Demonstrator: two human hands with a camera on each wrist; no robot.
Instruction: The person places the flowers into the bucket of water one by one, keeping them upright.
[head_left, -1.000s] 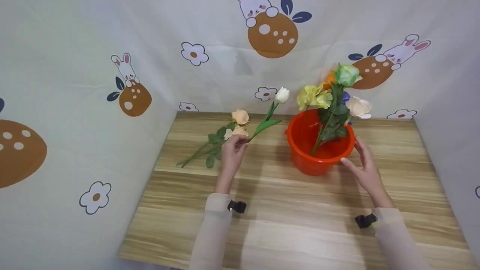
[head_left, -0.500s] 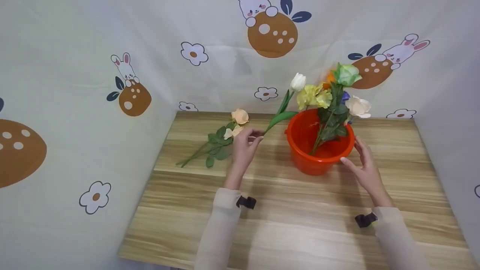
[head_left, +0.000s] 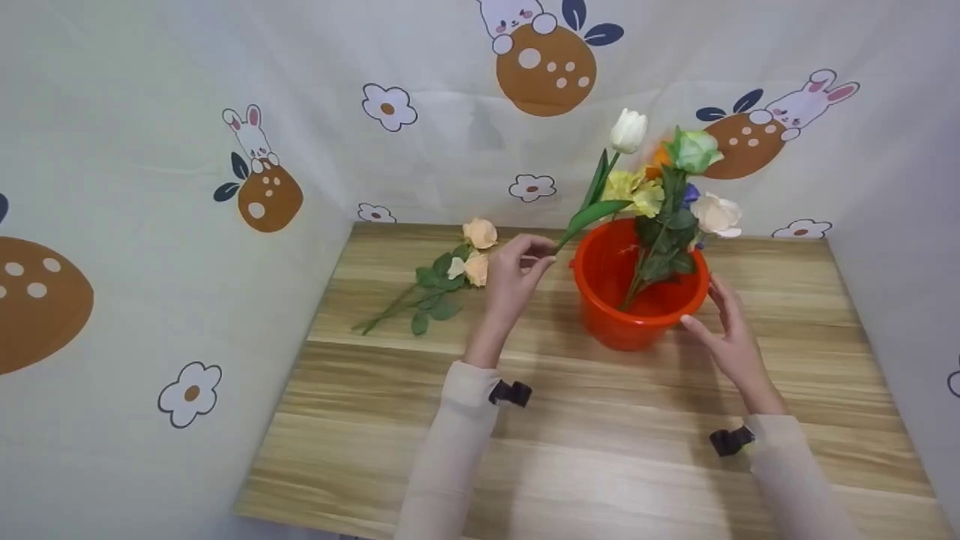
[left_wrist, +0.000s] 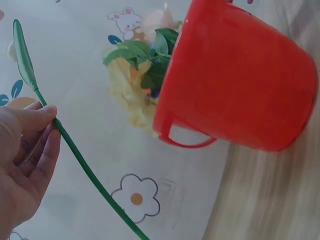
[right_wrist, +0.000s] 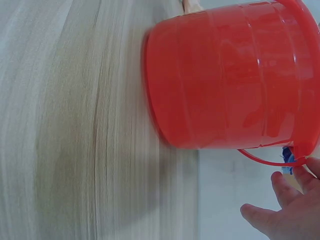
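My left hand (head_left: 516, 274) pinches the green stem of a white tulip (head_left: 628, 132) between thumb and fingers. In the left wrist view the bare lower stem (left_wrist: 95, 180) slants down past the fingers. The tulip tilts up and right, its bloom left of the flowers in a red bucket (head_left: 626, 330). At the bucket's right side my right hand (head_left: 733, 341) has its fingers spread, fingertips right at the rim. Inside the bucket stand a green rose (head_left: 696, 151), yellow flowers (head_left: 626, 191), a cream rose (head_left: 718, 214), and orange and blue blooms partly hidden behind leaves.
Two peach roses (head_left: 478, 234) with leafy stems lie on the wooden table (head_left: 615, 450) left of my left hand. A printed cloth (head_left: 450, 150) hangs behind the table and at its sides. The bucket's thin red handle (left_wrist: 192, 145) hangs along its side.
My left hand has carried the tulip right and upward toward the bucket, uncovering the lower peach rose. My right hand and the bucket have stayed in place.
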